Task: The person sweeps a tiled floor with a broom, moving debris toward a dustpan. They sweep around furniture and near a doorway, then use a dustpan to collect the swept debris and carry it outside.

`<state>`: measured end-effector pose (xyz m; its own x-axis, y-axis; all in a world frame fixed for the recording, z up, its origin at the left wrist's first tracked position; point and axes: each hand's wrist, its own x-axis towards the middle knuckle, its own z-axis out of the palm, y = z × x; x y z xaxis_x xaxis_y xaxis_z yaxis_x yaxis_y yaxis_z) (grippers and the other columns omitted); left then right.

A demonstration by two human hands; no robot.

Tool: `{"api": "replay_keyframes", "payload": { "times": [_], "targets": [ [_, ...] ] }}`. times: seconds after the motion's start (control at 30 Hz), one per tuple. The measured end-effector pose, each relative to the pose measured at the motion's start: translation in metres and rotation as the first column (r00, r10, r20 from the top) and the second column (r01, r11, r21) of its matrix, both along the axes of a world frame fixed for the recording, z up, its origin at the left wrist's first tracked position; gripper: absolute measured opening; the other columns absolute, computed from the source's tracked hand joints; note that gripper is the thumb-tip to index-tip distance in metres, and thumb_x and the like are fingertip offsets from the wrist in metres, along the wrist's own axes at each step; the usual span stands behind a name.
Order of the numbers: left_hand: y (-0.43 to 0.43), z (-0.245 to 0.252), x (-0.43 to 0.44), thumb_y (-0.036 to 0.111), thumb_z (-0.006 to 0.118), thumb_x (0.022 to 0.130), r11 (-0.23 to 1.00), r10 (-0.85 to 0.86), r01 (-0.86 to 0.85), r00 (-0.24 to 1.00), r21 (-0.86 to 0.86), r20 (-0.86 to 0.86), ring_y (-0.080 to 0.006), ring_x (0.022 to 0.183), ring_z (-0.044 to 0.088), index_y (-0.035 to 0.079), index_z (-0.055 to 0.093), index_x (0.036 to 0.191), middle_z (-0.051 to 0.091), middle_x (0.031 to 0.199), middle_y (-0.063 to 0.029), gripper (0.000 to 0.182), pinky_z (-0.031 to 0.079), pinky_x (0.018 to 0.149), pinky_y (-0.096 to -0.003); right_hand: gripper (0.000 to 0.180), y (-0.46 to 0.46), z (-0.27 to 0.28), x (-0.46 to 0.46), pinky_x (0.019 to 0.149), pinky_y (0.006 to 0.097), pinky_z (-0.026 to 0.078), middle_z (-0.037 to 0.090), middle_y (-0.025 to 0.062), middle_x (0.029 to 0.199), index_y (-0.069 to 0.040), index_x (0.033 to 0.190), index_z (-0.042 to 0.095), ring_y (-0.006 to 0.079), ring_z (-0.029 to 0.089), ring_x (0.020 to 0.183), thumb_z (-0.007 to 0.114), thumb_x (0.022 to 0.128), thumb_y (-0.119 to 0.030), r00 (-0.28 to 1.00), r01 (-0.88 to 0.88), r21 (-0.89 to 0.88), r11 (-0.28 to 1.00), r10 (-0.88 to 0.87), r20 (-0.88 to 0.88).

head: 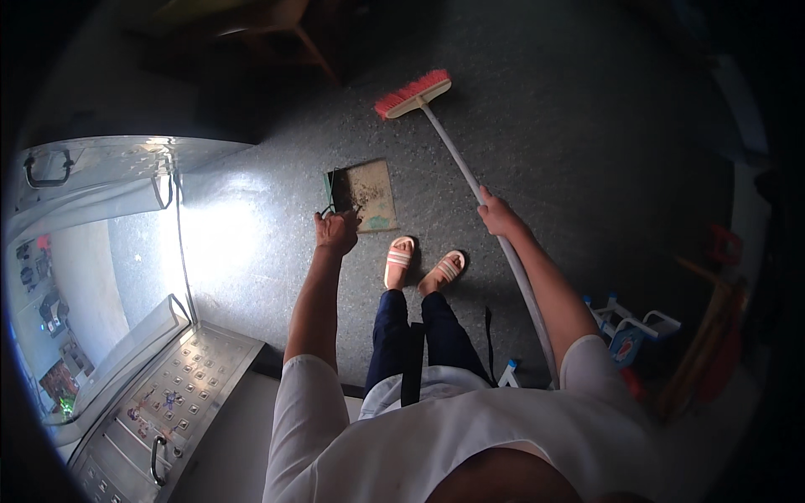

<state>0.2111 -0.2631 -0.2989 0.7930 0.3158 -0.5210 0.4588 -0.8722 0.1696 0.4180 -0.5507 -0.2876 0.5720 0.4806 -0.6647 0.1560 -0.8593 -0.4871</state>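
Note:
My right hand (500,217) is closed around the long pale handle of a broom (462,160), which runs back under my right arm. The broom's head, with red bristles (415,93), is beyond my feet, bristles facing away from me. My left hand (338,231) grips the thin dark handle of a square, shallow dustpan (379,188). Dark specks of debris lie on the pan's tan inner face, and one side of it is green. My fingers hide part of the handle, and whether the pan touches the floor is hard to tell.
Two embossed metal door leaves (182,383) stand open on the left, with bright light falling through the doorway onto the speckled floor (283,170). A wooden piece of furniture (308,47) is in the dark at the top. On the right is a folding step stool (629,333).

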Motion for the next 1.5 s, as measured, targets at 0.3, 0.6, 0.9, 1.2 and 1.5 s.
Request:
{"api": "replay_keyframes", "payload": {
  "times": [0.3, 0.6, 0.9, 1.2, 1.5],
  "targets": [
    [-0.001, 0.006, 0.004, 0.013, 0.047, 0.072, 1.0, 0.02, -0.02, 1.0, 0.011, -0.009, -0.0273, 0.092, 0.054, 0.019, 0.06, 0.089, 0.061, 0.088, -0.0078, 0.022, 0.031, 0.086, -0.0511, 0.054, -0.15, 0.031, -0.096, 0.049, 0.0307, 0.043, 0.055, 0.0137, 0.075, -0.008, 0.131, 0.025, 0.0184, 0.054, 0.062, 0.045, 0.082, -0.016, 0.982, 0.072, -0.144, 0.987, -0.095, -0.164],
    [-0.003, 0.002, 0.001, 0.028, 0.049, 0.08, 1.0, 0.01, -0.011, 0.997, 0.015, 0.074, -0.0249, 0.089, 0.054, 0.014, 0.06, 0.081, 0.06, 0.084, -0.0071, 0.018, 0.028, 0.084, -0.0502, 0.049, -0.168, 0.11, -0.123, 0.038, 0.0204, 0.034, 0.041, -0.0006, 0.061, -0.016, 0.13, 0.028, 0.0059, 0.039, 0.046, 0.042, 0.083, -0.015, 0.486, 0.759, -0.172, 0.628, -0.723, -0.491],
    [-0.006, 0.004, 0.004, 0.027, 0.049, 0.08, 0.999, 0.03, -0.029, 0.997, -0.026, 0.066, -0.0242, 0.091, 0.053, 0.015, 0.06, 0.083, 0.06, 0.086, -0.0066, 0.016, 0.029, 0.084, -0.0494, 0.024, -0.107, 0.074, -0.174, 0.035, 0.0207, 0.03, 0.038, -0.0026, 0.056, -0.017, 0.107, 0.041, 0.0066, 0.038, 0.042, 0.042, 0.083, -0.016, 0.353, 0.708, -0.217, 0.672, -0.603, -0.715],
    [-0.003, 0.002, -0.001, 0.024, 0.05, 0.078, 1.0, 0.023, -0.022, 0.998, -0.014, 0.061, -0.0246, 0.087, 0.055, 0.015, 0.06, 0.082, 0.061, 0.087, -0.0064, 0.014, 0.03, 0.083, -0.0482, 0.048, -0.102, 0.131, -0.166, 0.032, 0.022, 0.035, 0.041, -0.0018, 0.06, -0.024, 0.131, 0.023, 0.0061, 0.037, 0.037, 0.039, 0.085, -0.021, 0.094, 0.778, -0.268, 0.569, -0.527, -0.845],
    [-0.003, 0.004, 0.002, 0.023, 0.049, 0.078, 0.999, 0.036, -0.035, 0.997, -0.004, 0.064, -0.0244, 0.089, 0.055, 0.015, 0.061, 0.083, 0.061, 0.087, -0.0058, 0.015, 0.029, 0.084, -0.0489, 0.009, -0.108, 0.081, -0.166, 0.033, 0.0218, 0.031, 0.043, -0.0024, 0.058, -0.014, 0.09, 0.044, 0.0067, 0.039, 0.039, 0.045, 0.083, -0.019, 0.245, 0.817, -0.248, 0.521, -0.702, -0.668]
  ]
}}
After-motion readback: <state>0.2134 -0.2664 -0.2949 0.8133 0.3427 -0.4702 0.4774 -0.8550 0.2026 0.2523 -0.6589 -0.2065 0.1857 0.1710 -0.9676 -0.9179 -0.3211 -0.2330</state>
